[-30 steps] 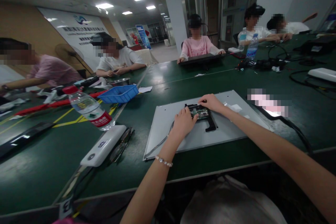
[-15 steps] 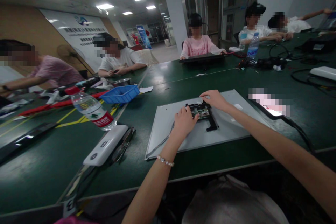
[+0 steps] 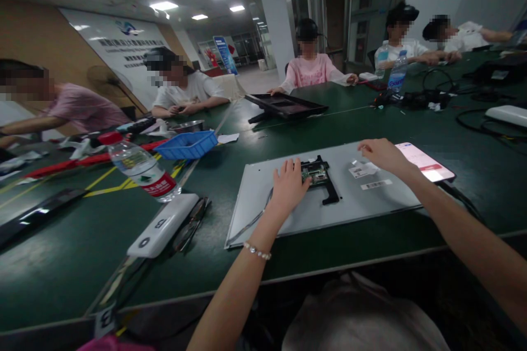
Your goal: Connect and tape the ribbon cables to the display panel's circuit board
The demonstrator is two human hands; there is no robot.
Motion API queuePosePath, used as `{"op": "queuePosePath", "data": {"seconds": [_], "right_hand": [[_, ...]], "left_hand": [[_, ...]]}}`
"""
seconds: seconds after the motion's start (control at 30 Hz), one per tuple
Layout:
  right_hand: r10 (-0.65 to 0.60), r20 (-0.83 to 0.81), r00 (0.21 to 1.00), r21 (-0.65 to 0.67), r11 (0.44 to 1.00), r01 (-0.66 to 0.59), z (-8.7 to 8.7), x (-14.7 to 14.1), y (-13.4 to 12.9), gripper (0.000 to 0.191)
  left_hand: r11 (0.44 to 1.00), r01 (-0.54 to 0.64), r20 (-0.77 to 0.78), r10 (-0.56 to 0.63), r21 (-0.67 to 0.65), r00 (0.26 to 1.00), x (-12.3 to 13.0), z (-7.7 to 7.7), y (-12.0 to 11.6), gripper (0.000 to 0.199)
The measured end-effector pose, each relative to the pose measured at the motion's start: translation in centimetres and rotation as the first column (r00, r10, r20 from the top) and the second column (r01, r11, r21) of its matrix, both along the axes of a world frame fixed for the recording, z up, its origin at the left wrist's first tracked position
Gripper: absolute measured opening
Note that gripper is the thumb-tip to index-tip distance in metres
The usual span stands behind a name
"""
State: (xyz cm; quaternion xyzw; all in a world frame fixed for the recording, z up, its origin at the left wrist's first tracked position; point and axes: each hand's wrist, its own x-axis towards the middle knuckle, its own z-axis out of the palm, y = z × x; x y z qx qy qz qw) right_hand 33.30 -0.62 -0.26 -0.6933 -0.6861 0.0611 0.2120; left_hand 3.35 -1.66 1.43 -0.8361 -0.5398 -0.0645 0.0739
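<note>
A flat grey display panel (image 3: 251, 203) lies on the green table in front of me. On its middle sits a black plastic bracket (image 3: 330, 193) around a green circuit board (image 3: 318, 176). My left hand (image 3: 289, 185) rests over the left side of the bracket and board, its fingers spread. A thin cable (image 3: 257, 221) runs from under it towards the panel's lower left corner. Right of the bracket, my right hand (image 3: 385, 156) hovers above white labels (image 3: 364, 169) on the panel. Its fingers are curled in; whatever they may hold is too small to make out.
A lit phone (image 3: 424, 160) lies beyond the panel's right edge. At left are a white power bank (image 3: 164, 227), glasses (image 3: 192, 225), a leaning water bottle (image 3: 142, 170) and a blue bin (image 3: 189, 145). Across the table, a person handles a black frame (image 3: 288, 105); several others sit around.
My right hand has left the bracket's top edge and moved right, above the labels. My left hand stays on the board. The person opposite has shifted the black frame to the left.
</note>
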Motion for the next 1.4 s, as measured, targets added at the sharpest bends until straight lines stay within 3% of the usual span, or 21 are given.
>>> {"op": "queuePosePath", "data": {"seconds": [0.17, 0.4, 0.7, 0.97, 1.2, 1.3, 1.4], "right_hand": [[-0.062, 0.094, 0.994, -0.074, 0.995, 0.07, 0.6, 0.2, -0.5, 0.03], [-0.02, 0.176, 0.984, -0.286, 0.956, 0.07, 1.0, -0.4, -0.9, 0.036], [0.012, 0.136, 0.991, -0.3, 0.953, 0.03, 0.1, -0.5, -0.5, 0.033], [0.115, -0.047, 0.992, -0.33, 0.936, -0.124, -0.3, -0.4, -0.3, 0.023], [0.2, -0.279, 0.939, -0.247, 0.93, -0.271, 1.0, -1.2, -0.8, 0.023], [0.323, -0.441, 0.837, -0.224, 0.864, -0.451, 1.7, -2.6, -1.5, 0.026], [0.389, -0.573, 0.721, -0.22, 0.775, -0.593, 2.0, -4.1, -2.2, 0.029]], "left_hand": [[0.999, 0.028, 0.047, -0.03, 0.046, 0.998, 0.0, 0.6, 0.1, 0.061], [0.987, 0.043, 0.14, -0.065, 0.152, 0.988, 0.2, 1.4, 0.0, 0.062], [0.952, 0.155, 0.23, -0.219, 0.264, 0.948, 0.1, 1.9, 0.3, 0.052], [0.937, 0.186, 0.24, -0.261, 0.294, 0.935, 0.1, 1.8, 0.3, 0.048], [0.937, 0.224, 0.299, -0.302, 0.268, 0.905, 0.2, 1.7, 0.4, 0.044], [0.924, 0.332, 0.393, -0.381, 0.189, 0.837, 0.4, 2.0, 0.2, 0.031], [0.865, 0.496, 0.481, -0.468, 0.077, 0.741, 0.9, 2.2, -0.4, 0.027]]}}
